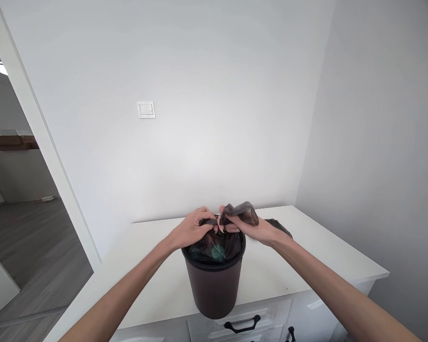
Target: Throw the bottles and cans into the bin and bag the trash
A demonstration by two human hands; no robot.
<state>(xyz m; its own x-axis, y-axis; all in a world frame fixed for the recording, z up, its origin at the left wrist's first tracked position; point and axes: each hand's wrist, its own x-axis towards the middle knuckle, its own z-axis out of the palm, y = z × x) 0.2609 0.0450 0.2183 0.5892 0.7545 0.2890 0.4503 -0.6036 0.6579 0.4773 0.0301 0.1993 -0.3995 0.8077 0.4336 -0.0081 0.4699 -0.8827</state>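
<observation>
A dark brown bin [214,292] with a black rim stands upright near the front edge of the white cabinet top. Inside it sits a thin black plastic bag [209,249], with something green showing through. Above the bin's left side, my left hand [194,228] is closed on the gathered bag. My right hand [248,227] pinches the bag just to the right, fingers close to the left ones, and a loop of the plastic stands up over it. The exact twist of plastic between the fingertips is partly hidden.
Behind my right wrist, more black plastic [280,227] lies on the white cabinet top [328,251]. Drawers with a black handle [242,324] are below. A light switch [146,109] is on the wall; a doorway opens at left.
</observation>
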